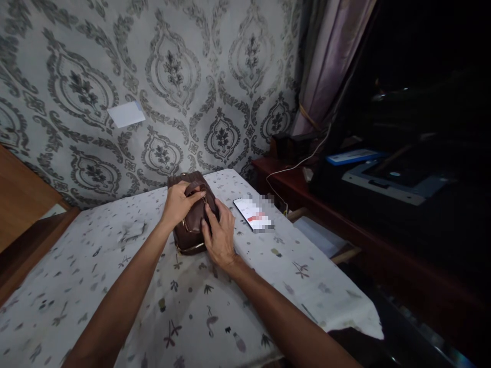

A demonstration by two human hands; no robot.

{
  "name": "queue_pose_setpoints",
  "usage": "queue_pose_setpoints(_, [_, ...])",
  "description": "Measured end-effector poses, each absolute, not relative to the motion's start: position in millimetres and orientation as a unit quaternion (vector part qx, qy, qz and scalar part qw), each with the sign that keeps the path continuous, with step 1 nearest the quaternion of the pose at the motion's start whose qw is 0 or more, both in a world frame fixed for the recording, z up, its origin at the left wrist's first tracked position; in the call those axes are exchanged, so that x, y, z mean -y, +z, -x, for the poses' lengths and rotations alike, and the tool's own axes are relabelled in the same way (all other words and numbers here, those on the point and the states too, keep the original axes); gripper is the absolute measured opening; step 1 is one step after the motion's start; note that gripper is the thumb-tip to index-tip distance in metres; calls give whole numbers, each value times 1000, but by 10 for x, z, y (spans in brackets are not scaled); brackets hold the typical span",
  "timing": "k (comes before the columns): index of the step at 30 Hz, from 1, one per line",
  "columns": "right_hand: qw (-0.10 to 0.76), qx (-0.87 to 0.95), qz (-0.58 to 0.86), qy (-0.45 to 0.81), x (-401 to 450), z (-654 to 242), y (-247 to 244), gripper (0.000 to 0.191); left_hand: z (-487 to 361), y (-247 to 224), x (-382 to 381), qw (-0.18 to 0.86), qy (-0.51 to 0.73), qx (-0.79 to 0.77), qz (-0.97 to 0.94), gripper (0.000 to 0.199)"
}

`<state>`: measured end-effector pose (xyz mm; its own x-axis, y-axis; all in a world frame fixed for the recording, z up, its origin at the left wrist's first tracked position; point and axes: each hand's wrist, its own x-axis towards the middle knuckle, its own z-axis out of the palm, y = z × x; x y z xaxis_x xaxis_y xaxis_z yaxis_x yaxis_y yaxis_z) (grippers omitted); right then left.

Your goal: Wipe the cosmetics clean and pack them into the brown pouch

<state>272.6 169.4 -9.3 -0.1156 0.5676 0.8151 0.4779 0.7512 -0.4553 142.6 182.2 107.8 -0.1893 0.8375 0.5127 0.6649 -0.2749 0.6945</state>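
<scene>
A small brown leather-like bag [195,212] with gold-coloured zips lies on the patterned tablecloth. My left hand [178,204] is closed on its upper part, with the thumb against a raised brown flap or strap [196,185]. Along the bag's right side, my right hand [220,232] grips it, the thumb in front and the index finger near a zip. What the left fingertips pinch is partly hidden.
To the right of the bag lies a phone [251,213] with its screen lit. A crumpled pale wrapper [132,230] is at the left on the tablecloth [215,317]. A dark red cabinet [284,179] and a white cable [295,166] stand beyond the right edge.
</scene>
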Motion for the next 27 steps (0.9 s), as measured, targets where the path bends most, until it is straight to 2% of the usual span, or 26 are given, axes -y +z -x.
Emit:
queue_pose_setpoints(9, [566,744,352,40,-1692,-2720,-90,45,-1430,1083,-1807,91,483,-602,-629,12])
queue_pose_setpoints(19, [579,735,351,37,-1671,-2733,-57,41,-1425,1097,-1837,160,505,-589,-610,19])
queue_pose_setpoints(27, [605,717,342,50,-1640,-2769,-22,16,-1430,1116,-1877,186,526,-572,-601,16])
